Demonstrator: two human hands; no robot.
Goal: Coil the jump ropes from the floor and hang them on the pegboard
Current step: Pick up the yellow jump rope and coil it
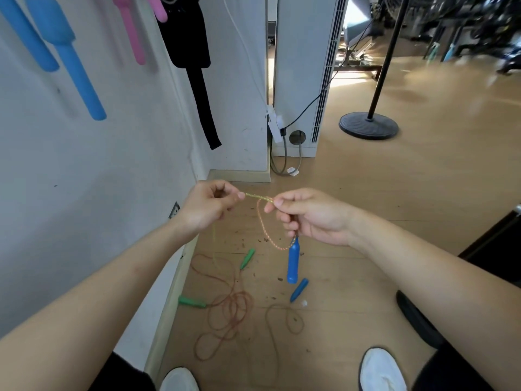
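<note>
In the head view, the left hand (pixel 208 206) pinches the speckled rope (pixel 258 197). The right hand (pixel 310 217) pinches it just beside, with a small loop and the blue handle (pixel 293 263) dangling below. A green-handled rope (pixel 232 304) lies tangled on the wooden floor (pixel 394 221) by the wall.

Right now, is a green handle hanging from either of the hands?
No, the blue handle hangs below the right hand, while the green handles lie on the floor.
</note>
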